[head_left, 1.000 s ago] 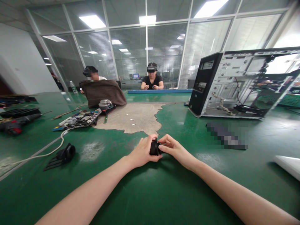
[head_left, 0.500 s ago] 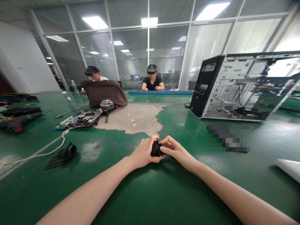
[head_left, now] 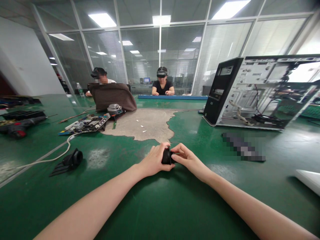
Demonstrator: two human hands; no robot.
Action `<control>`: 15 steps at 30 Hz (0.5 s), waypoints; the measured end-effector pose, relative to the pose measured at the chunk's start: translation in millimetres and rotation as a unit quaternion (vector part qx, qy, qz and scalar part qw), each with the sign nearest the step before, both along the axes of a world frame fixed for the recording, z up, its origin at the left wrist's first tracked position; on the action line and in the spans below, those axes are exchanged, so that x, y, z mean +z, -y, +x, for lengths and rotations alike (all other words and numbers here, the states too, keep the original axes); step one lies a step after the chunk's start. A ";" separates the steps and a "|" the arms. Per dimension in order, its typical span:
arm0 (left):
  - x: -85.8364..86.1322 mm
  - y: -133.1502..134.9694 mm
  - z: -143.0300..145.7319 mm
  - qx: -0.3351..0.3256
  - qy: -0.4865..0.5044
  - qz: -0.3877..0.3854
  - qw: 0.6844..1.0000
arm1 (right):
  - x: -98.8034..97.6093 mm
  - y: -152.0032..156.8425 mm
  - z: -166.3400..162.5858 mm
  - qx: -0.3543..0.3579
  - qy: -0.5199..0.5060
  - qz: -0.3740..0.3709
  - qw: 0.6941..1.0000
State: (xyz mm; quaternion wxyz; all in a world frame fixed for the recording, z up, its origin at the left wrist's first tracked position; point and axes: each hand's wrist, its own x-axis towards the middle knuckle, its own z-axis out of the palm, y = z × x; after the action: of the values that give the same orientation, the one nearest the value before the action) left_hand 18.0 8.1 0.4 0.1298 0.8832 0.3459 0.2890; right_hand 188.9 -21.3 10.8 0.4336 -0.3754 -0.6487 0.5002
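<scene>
Both of my hands meet over a small black part [head_left: 166,156] just above the green table [head_left: 175,206], near its middle. My left hand [head_left: 153,161] wraps around the part's left side, fingers closed on it. My right hand [head_left: 186,157] pinches its right side with thumb and fingertips. Most of the part is hidden between the fingers, so I cannot make out what it is.
An open computer case [head_left: 257,91] stands at the right. A circuit board [head_left: 86,124], a white cable [head_left: 50,156] and a black funnel-shaped piece [head_left: 71,160] lie at the left. A worn bare patch [head_left: 142,125] is ahead. Two people sit at the far side.
My hands stay on the black part in nearly the same spot; the view has shifted slightly, and the fingers adjust a little.
</scene>
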 end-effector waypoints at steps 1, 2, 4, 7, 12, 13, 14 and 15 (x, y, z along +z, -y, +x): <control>-0.1 0.0 0.0 0.000 0.000 0.000 1.000 | -1.0 -0.5 0.2 -0.005 0.000 -0.005 1.000; 0.0 0.0 -0.1 -0.001 0.001 -0.001 1.000 | -1.9 -1.4 1.5 -0.006 0.000 -0.017 1.000; 0.3 0.1 -0.3 -0.004 0.002 -0.003 1.000 | -3.7 -4.0 7.3 -0.011 0.000 -0.049 0.999; 0.9 0.2 -0.7 -0.005 0.003 -0.008 1.000 | -5.8 -8.5 17.6 -0.068 -0.013 -0.066 0.995; -0.4 0.7 -0.5 0.000 -0.004 0.002 1.000 | -5.7 -12.1 11.7 -0.028 -0.052 -0.083 0.995; -0.8 1.0 -0.5 0.002 -0.006 0.008 1.000 | -5.0 -12.2 8.0 -0.008 -0.051 -0.086 0.995; -1.2 1.5 -0.4 0.003 -0.009 0.015 1.000 | -4.1 -12.0 4.5 0.000 -0.047 -0.096 0.994; -1.4 2.0 -0.4 0.003 -0.013 0.021 1.000 | -3.3 -11.5 1.7 0.002 -0.039 -0.111 0.993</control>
State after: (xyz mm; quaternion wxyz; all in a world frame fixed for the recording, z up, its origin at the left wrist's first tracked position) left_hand 17.6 6.2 -1.0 0.1058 0.8881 0.3443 0.2855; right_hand 190.6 -9.8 7.5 0.4130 -0.4000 -0.5727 0.5843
